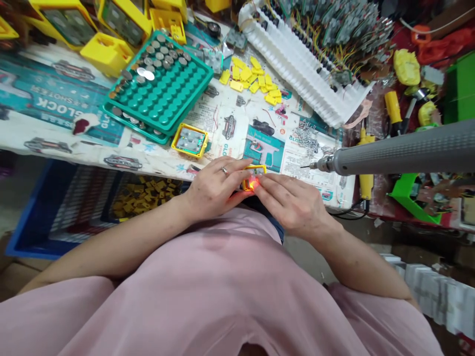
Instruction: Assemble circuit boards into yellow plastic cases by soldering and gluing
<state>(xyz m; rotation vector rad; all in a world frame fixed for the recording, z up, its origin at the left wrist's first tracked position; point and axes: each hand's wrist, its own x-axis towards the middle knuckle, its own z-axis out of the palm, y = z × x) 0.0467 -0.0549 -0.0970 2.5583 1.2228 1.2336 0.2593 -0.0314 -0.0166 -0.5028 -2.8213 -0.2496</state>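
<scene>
Fingers [234, 165] of the left hand [212, 190] and the right hand [295, 200] meet from either side on a small, square yellow plastic case [249, 185], which glows red inside; both hands hold it, fingers narrow and drawn together, the right thumb hidden. The case is at the near edge of a workbench [22, 131] covered in printed white-and-teal sheets, in front of a person in a pink shirt [215, 282]; whether it touches the bench cannot be told. To its left and slightly farther lies a second yellow case [205, 143], open-faced. Beyond that, stacked teal plastic trays [159, 94] carry silver discs [159, 55]. Small yellow plastic pieces [256, 79] lie loose on the far side. On the right, a grey cylindrical driver [393, 148] points left, near scattered silver screws [308, 138].
</scene>
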